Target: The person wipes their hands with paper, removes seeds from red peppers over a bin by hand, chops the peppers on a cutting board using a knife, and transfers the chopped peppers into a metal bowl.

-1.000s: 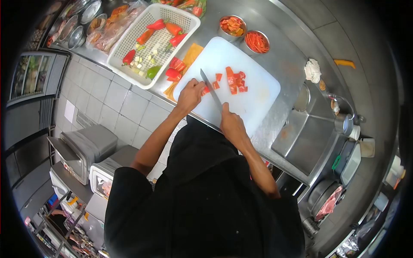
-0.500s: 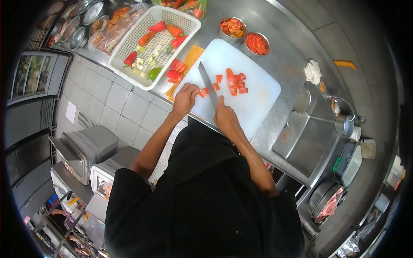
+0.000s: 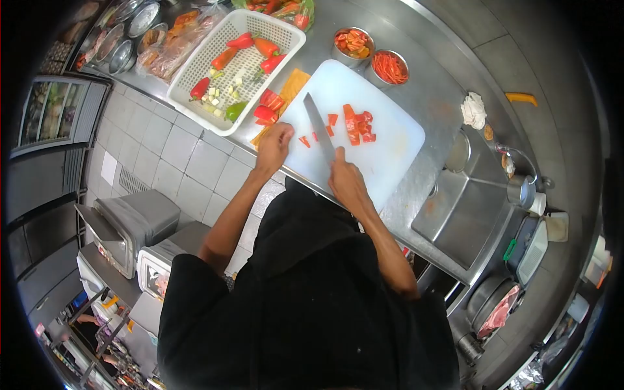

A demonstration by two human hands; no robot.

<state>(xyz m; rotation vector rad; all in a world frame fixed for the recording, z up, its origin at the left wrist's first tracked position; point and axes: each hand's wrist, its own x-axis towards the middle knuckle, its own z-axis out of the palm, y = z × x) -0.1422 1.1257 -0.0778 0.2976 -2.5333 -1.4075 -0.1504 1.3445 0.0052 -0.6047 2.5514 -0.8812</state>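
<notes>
My right hand (image 3: 349, 180) grips the handle of a kitchen knife (image 3: 315, 117), whose blade lies across the left half of a white cutting board (image 3: 390, 159). At the board's left edge, my left hand (image 3: 275, 148) has its fingers curled; whether anything is inside them is hidden. Between that hand and the blade lies a small strip of red pepper (image 3: 304, 141). Right of the blade, cut red pepper pieces (image 3: 353, 125) form a loose group. Larger red pepper chunks (image 3: 266, 115) rest just beyond my left hand, beside an orange-yellow cloth (image 3: 296, 83).
A white perforated basket (image 3: 183, 109) with whole peppers and pale cubes stands left of the board. Two metal cups of cut pepper, one of chunks (image 3: 353, 40) and one of strips (image 3: 390, 67), stand behind it. A sink (image 3: 455, 201) lies to the right.
My left hand has drawn back slightly left and up from the pepper beside the blade, uncovering a small strip. The knife and right hand have shifted slightly.
</notes>
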